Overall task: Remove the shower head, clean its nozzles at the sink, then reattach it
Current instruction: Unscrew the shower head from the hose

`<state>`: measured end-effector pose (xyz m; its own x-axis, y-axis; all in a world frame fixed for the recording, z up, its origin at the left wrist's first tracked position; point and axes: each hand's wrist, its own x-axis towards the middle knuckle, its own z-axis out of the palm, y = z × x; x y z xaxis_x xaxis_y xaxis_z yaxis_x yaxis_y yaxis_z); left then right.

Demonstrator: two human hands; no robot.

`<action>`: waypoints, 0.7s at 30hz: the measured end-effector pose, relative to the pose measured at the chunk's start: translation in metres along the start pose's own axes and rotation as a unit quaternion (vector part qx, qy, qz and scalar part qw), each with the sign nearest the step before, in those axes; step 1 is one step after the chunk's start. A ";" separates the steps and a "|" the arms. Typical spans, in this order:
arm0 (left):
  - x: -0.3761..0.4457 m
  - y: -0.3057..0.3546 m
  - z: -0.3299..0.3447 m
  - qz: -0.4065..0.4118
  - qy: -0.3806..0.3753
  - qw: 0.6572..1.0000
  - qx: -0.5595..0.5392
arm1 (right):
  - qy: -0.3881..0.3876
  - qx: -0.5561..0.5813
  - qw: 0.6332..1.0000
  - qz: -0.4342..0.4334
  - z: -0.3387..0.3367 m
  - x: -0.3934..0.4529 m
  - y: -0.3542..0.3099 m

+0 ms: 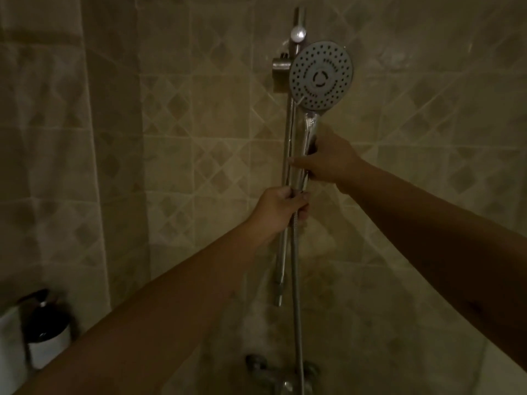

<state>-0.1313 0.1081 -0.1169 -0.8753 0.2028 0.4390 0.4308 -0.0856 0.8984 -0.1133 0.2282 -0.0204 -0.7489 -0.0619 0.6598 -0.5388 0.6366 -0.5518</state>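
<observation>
Dim beige diamond-patterned tiles backed the scene. The right hand (pixel 328 163) curled its fingers round the lower handle of the shower head (pixel 320 76), which stood upright beside the wall rail (pixel 286 166), face toward the camera. Directly below, the left hand (pixel 281 208) pinched the hose (pixel 296 280) at its nut. Handle and hose shared one vertical axis, so unscrewing likely meant the two hands twisting in opposite directions.

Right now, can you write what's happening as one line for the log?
step: unscrew head | right hand: grips shower head handle | left hand: grips hose at joint | head: still on hose, beside rail
</observation>
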 end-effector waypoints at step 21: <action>-0.038 -0.073 0.001 -0.111 -0.146 0.970 -0.160 | -0.111 0.368 0.918 0.103 0.047 -0.047 0.058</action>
<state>-0.1291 0.1080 -0.1989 -0.8194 0.5142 0.2532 0.1073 -0.2963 0.9490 -0.1276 0.2315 -0.1075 -0.8797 -0.2053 0.4289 -0.4315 -0.0341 -0.9015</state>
